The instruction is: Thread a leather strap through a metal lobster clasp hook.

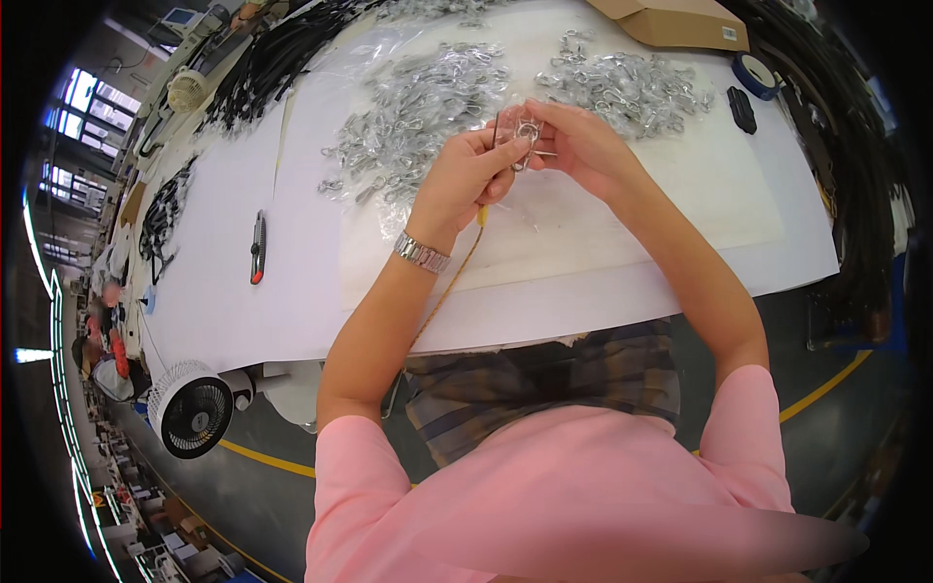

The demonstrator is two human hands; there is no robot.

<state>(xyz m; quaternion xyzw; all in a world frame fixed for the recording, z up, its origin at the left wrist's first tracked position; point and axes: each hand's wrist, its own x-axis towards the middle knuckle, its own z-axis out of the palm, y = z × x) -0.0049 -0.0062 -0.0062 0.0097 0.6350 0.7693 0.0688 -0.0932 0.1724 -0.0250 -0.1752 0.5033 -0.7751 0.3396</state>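
Note:
Both hands meet over the white table, pinching a small silver metal hook with a ring (528, 130) that seems to sit in clear plastic film. My left hand (463, 177), below a silver watch (421, 252), grips it with thumb and curled fingers. A yellow piece (482, 216) on a brown cord (448, 290) comes out under that palm; what it belongs to is hidden. From the other side my right hand (587, 148) closes its fingertips on the hook and film. A thin metal shaft shows between the hands. Heaps of silver metal hooks (442, 92) in clear plastic lie just beyond.
A second heap of hooks (632, 92) lies at the back right, near a cardboard box (675, 24), a blue tape roll (756, 76) and a black object (742, 110). At left are a utility knife (258, 247) and black straps (167, 209). A fan (194, 413) stands by the left edge.

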